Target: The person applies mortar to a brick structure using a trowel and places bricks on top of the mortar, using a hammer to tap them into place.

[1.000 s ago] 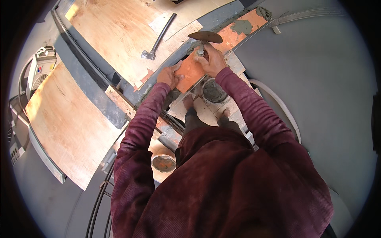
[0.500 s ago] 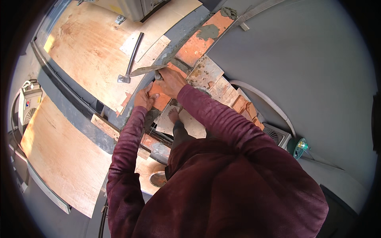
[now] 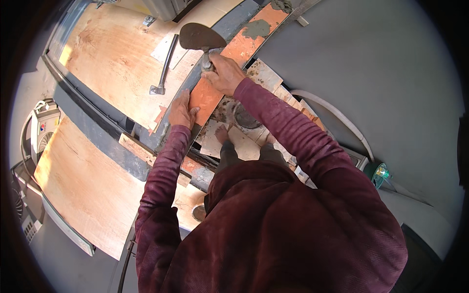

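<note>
On the brick course [image 3: 229, 58], the left hand [image 3: 181, 110] lies flat on one brick; the right hand [image 3: 223, 74] grips a trowel [image 3: 199, 36]. Beyond the trowel, mortar patches [image 3: 256, 29] are spread; the near bricks look bare.

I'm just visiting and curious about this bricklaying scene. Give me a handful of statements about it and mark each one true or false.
1. The right hand grips a trowel by its handle. True.
2. The left hand holds a hammer. False: it rests flat on the orange brick; the hammer lies alone on the plywood.
3. Grey mortar sits on the bricks further along the row. True.
4. The person wears a bright yellow jacket. False: the long-sleeved top is dark red.
5. The trowel blade is pressed into the mortar. False: it is raised, away from it.
</note>
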`<action>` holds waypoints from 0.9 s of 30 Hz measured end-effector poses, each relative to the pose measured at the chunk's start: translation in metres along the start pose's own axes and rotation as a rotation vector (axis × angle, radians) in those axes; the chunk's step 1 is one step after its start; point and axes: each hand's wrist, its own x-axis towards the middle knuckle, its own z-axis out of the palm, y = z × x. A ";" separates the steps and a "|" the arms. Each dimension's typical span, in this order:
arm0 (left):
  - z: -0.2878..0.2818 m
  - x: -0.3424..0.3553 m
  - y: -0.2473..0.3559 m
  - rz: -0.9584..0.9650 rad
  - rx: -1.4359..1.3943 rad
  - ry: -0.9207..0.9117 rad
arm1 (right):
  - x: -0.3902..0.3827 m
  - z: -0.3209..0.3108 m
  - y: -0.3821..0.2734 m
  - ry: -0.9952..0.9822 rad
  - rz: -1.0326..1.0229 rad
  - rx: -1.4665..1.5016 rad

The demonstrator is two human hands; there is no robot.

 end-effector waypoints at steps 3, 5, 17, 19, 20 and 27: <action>-0.001 -0.017 0.000 0.229 0.177 -0.036 | 0.003 -0.030 -0.017 0.036 -0.145 0.059; 0.003 -0.022 0.003 0.260 0.333 -0.097 | -0.004 -0.032 -0.025 0.031 -0.165 0.174; 0.002 -0.021 0.011 0.188 0.441 -0.290 | -0.008 0.003 0.023 0.022 -0.081 0.127; 0.009 -0.019 0.004 0.211 0.414 -0.245 | -0.015 0.018 0.047 0.019 -0.062 -0.024; 0.010 -0.018 0.004 0.230 0.425 -0.234 | -0.017 0.024 0.061 0.025 -0.055 -0.104; 0.017 -0.016 -0.002 0.252 0.465 -0.214 | -0.001 -0.004 0.024 0.038 -0.059 0.175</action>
